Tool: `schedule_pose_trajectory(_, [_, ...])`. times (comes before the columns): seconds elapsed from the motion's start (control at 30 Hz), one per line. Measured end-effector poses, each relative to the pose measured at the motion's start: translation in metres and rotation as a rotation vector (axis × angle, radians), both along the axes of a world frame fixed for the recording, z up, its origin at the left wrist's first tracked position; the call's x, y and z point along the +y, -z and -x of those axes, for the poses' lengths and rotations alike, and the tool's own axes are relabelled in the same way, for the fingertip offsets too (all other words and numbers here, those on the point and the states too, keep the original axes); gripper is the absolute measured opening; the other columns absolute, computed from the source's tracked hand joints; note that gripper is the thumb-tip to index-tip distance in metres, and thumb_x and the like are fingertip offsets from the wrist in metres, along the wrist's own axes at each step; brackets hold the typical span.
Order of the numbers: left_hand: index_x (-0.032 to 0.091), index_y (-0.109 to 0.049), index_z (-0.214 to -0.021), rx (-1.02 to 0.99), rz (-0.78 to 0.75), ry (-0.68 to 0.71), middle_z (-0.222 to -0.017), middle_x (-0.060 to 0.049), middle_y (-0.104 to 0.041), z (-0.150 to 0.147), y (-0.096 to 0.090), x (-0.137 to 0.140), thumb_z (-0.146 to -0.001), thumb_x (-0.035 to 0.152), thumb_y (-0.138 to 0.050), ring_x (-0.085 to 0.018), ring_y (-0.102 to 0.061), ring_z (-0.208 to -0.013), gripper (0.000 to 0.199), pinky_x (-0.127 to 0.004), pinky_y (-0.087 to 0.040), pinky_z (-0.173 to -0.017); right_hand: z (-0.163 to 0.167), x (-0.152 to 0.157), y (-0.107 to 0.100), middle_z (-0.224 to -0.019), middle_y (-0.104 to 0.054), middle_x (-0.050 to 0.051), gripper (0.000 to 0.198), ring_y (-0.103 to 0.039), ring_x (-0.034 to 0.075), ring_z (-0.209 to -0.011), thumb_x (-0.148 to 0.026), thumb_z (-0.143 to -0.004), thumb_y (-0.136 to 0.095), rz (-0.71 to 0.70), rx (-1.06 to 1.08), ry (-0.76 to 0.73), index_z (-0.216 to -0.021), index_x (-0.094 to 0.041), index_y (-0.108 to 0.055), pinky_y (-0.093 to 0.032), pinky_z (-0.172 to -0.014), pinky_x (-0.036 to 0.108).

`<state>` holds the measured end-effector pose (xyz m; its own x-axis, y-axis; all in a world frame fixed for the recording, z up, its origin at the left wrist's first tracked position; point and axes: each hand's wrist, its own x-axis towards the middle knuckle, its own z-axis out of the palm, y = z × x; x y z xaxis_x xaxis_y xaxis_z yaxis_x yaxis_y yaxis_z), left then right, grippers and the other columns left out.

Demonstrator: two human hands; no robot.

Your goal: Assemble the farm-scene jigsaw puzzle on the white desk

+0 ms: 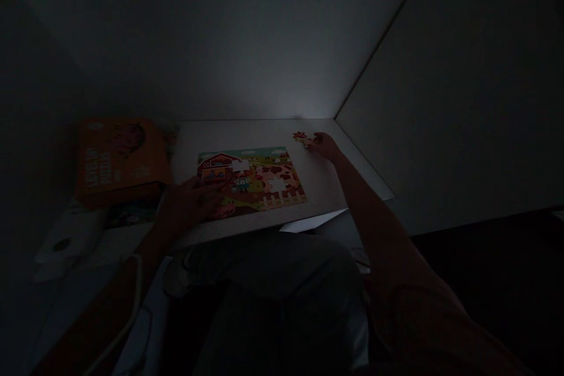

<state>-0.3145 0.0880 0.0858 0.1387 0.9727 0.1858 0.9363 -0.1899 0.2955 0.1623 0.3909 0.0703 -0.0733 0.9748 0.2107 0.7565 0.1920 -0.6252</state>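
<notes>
A farm-scene jigsaw puzzle (251,188) lies nearly whole on the white tabletop, with a barn at its left and a fence along its lower right. Two white gaps show in it, one near the barn and one among the cows. My left hand (189,202) rests over the puzzle's left edge, fingers stretched out and holding nothing. Beyond the puzzle's upper right corner, my right hand (325,145) has thumb and fingers closed on a puzzle piece (309,142). Right beside it lies a loose red and yellow piece (299,136). Dim light blurs the fingertips.
An orange puzzle box (121,158) stands at the left, over a dark printed surface. A white object with a dark round hole (64,245) sits below it. Pale walls (264,41) rise behind and to the right of the table (326,188). My legs (282,276) are under its front edge.
</notes>
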Motion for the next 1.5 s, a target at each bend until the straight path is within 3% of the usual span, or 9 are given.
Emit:
schedule_pose_trajectory(0.13, [0.037,-0.085,-0.154,-0.032,0.010,0.005,-0.133,-0.014,-0.077,-0.002,-0.002,-0.001,-0.116,0.062,-0.060,-0.032,-0.078,-0.110,0.051,-0.045,-0.063,-0.093,0.026,-0.040,-0.006,-0.149,-0.077,0.021,0.089,-0.076,0.035,-0.128,-0.049,-0.079,-0.093,-0.021,0.162,-0.198,-0.159,-0.018,-0.068,-0.064,-0.112,0.056])
schedule_pose_trajectory(0.3, [0.039,-0.087,-0.149,0.020,-0.002,-0.029,-0.134,-0.012,-0.077,-0.005,-0.002,-0.002,-0.115,0.064,-0.063,-0.031,-0.076,-0.112,0.049,-0.041,-0.060,-0.097,0.057,-0.113,-0.010,-0.157,-0.074,0.017,0.091,-0.074,0.036,-0.139,-0.057,-0.087,-0.092,-0.081,0.195,-0.532,-0.168,-0.029,-0.063,-0.059,-0.121,0.060])
schedule_pose_trajectory(0.4, [0.038,-0.087,-0.150,0.020,-0.011,-0.036,-0.137,-0.012,-0.076,-0.006,-0.001,-0.001,-0.115,0.063,-0.063,-0.031,-0.076,-0.115,0.050,-0.040,-0.059,-0.098,0.061,-0.148,-0.006,-0.157,-0.074,0.015,0.084,-0.074,0.036,-0.140,-0.058,-0.092,-0.091,-0.051,0.208,-0.598,-0.167,-0.031,-0.064,-0.060,-0.122,0.061])
schedule_pose_trajectory(0.53, [0.036,-0.086,-0.152,0.010,-0.012,-0.018,-0.134,-0.012,-0.076,-0.007,-0.005,-0.002,-0.115,0.062,-0.063,-0.030,-0.076,-0.116,0.051,-0.039,-0.058,-0.098,0.060,-0.172,0.000,-0.152,-0.076,0.013,0.067,-0.074,0.037,-0.141,-0.056,-0.095,-0.088,-0.035,0.210,-0.632,-0.157,-0.033,-0.072,-0.060,-0.124,0.062])
schedule_pose_trajectory(0.73, [0.036,-0.087,-0.150,0.017,0.009,-0.040,-0.133,-0.011,-0.076,-0.007,-0.006,-0.002,-0.114,0.062,-0.065,-0.030,-0.075,-0.115,0.049,-0.038,-0.058,-0.099,0.064,-0.181,0.000,-0.156,-0.076,0.012,0.058,-0.071,0.037,-0.147,-0.052,-0.096,-0.088,-0.006,0.177,-0.642,-0.150,-0.036,-0.077,-0.062,-0.122,0.062])
schedule_pose_trajectory(0.9, [0.038,-0.084,-0.154,0.022,0.032,-0.035,-0.134,-0.012,-0.074,-0.006,-0.005,0.000,-0.115,0.062,-0.065,-0.030,-0.074,-0.114,0.050,-0.039,-0.057,-0.097,0.063,-0.180,0.004,-0.154,-0.076,0.014,0.057,-0.075,0.036,-0.140,-0.054,-0.095,-0.084,-0.015,0.200,-0.682,-0.147,-0.032,-0.078,-0.064,-0.118,0.059])
schedule_pose_trajectory(1.13, [0.038,-0.082,-0.157,0.045,0.037,-0.061,-0.132,-0.011,-0.073,-0.010,-0.011,-0.001,-0.115,0.060,-0.064,-0.029,-0.074,-0.112,0.051,-0.038,-0.056,-0.098,0.066,-0.183,-0.003,-0.161,-0.075,0.012,0.061,-0.068,0.038,-0.149,-0.045,-0.100,-0.078,-0.094,-0.001,-0.636,-0.159,-0.034,-0.073,-0.054,-0.127,0.062])
schedule_pose_trajectory(1.4, [0.036,-0.084,-0.155,0.039,0.056,-0.080,-0.130,-0.011,-0.074,-0.012,-0.012,-0.001,-0.113,0.061,-0.065,-0.029,-0.074,-0.111,0.053,-0.037,-0.057,-0.097,0.065,-0.182,0.001,-0.151,-0.076,0.014,0.067,-0.071,0.039,-0.134,-0.057,-0.095,-0.087,-0.096,-0.075,-0.489,-0.156,-0.032,-0.074,-0.055,-0.116,0.057])
schedule_pose_trajectory(1.5, [0.036,-0.084,-0.156,0.036,0.059,-0.085,-0.131,-0.010,-0.073,-0.012,-0.013,-0.001,-0.113,0.060,-0.065,-0.029,-0.074,-0.112,0.053,-0.037,-0.056,-0.098,0.064,-0.180,0.002,-0.138,-0.078,0.015,0.077,-0.074,0.036,-0.117,-0.065,-0.087,-0.094,-0.112,-0.048,-0.418,-0.151,-0.026,-0.076,-0.058,-0.109,0.052])
